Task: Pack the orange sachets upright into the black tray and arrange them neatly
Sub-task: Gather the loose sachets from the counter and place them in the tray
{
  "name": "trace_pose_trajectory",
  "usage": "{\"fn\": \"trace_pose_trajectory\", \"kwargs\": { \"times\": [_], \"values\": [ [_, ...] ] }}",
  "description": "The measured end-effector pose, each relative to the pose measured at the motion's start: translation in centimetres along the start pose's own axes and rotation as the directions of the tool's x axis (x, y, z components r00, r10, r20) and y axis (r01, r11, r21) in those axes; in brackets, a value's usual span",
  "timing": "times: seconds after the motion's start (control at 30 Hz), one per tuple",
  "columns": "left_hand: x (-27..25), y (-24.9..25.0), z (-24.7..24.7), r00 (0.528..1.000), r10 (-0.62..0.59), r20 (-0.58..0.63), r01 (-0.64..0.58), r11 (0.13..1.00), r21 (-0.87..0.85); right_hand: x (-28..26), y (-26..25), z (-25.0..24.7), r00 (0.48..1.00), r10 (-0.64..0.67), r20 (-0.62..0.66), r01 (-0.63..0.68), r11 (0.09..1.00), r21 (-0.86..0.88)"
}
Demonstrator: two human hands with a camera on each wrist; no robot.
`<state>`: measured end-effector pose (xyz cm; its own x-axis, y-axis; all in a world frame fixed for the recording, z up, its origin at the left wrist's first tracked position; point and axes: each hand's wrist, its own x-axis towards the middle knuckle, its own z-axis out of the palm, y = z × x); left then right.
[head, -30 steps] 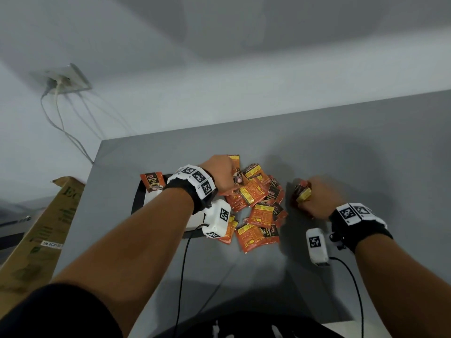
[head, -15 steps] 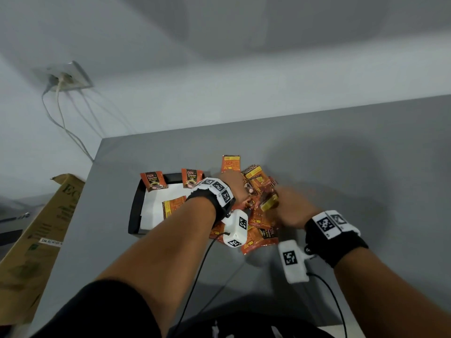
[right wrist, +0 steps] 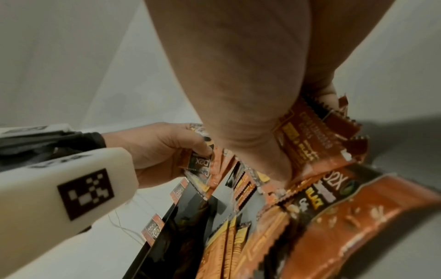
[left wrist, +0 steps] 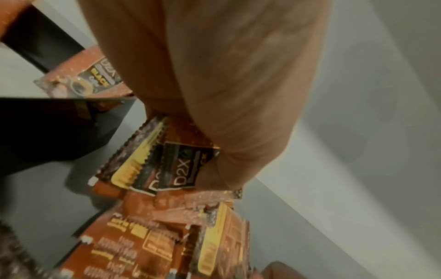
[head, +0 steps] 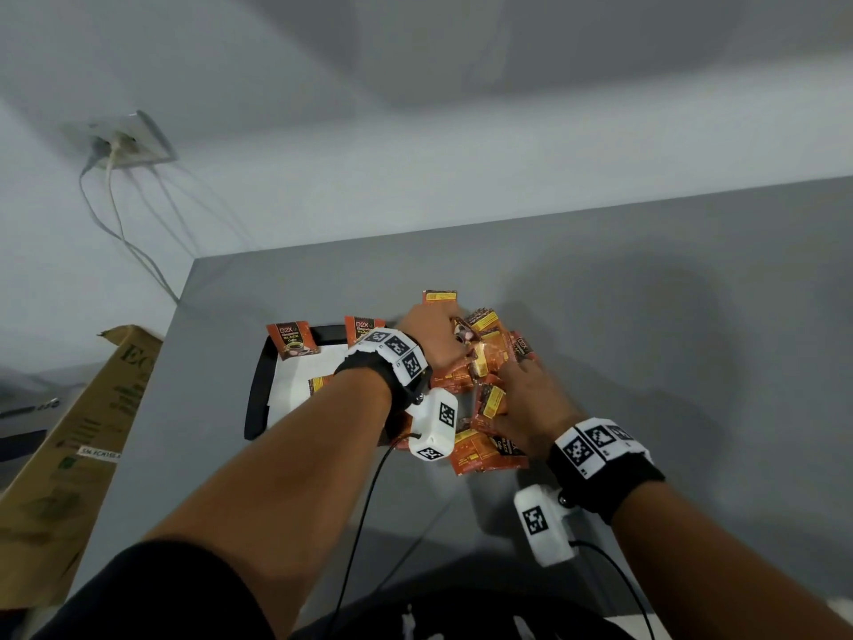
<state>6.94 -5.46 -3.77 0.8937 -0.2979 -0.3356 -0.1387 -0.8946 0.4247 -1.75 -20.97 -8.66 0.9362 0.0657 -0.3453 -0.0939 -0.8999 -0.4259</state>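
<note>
A loose pile of orange sachets (head: 480, 448) lies on the grey table just right of the black tray (head: 256, 399). Two sachets (head: 291, 346) stand upright against the tray's far rim, and another (head: 318, 385) lies inside it. My left hand (head: 454, 341) is over the far side of the pile and grips a few sachets (left wrist: 186, 166); in the right wrist view its thumb (right wrist: 203, 149) pinches one. My right hand (head: 503, 381) is on the near side of the pile, with a sachet (right wrist: 303, 136) held between thumb and fingers.
A cardboard box (head: 69, 455) leans beside the table's left edge. A wall socket (head: 134, 145) with hanging cables is at the back left. Camera cables (head: 364, 524) trail off both wrists. The grey table (head: 669, 339) stretches bare to the right.
My right hand has moved left from the bare table onto the pile, bringing its sachets along. My left hand has shifted right, which uncovers the tray and the second upright sachet.
</note>
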Motion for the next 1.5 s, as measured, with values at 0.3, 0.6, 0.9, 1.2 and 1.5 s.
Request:
{"fn": "trace_pose_trajectory", "kwargs": {
  "times": [0.3,0.6,0.9,1.2,1.5],
  "values": [
    [-0.3,-1.2,-1.4,0.998,-0.058,0.024,0.058,0.998,0.031,-0.8,-0.1,-3.1,0.998,-0.070,-0.002,0.067,0.937,0.342],
    [0.0,-1.8,-1.2,0.993,-0.110,-0.035,0.112,0.992,0.063,4.0,0.2,-3.3,0.998,-0.058,0.010,0.057,0.996,0.075],
    [0.4,0.0,1.3,0.969,-0.239,0.057,0.227,0.960,0.163,4.6,0.1,-1.7,0.999,-0.031,-0.013,0.031,0.999,0.032],
    [0.8,0.4,3.0,0.961,-0.265,0.074,0.258,0.962,0.095,3.2,1.4,-4.4,0.995,-0.095,-0.022,0.097,0.974,0.204],
    [1.6,-0.1,2.5,0.979,-0.198,-0.039,0.201,0.970,0.138,2.5,2.7,-5.8,0.997,-0.028,-0.067,0.049,0.942,0.332]
  ]
}}
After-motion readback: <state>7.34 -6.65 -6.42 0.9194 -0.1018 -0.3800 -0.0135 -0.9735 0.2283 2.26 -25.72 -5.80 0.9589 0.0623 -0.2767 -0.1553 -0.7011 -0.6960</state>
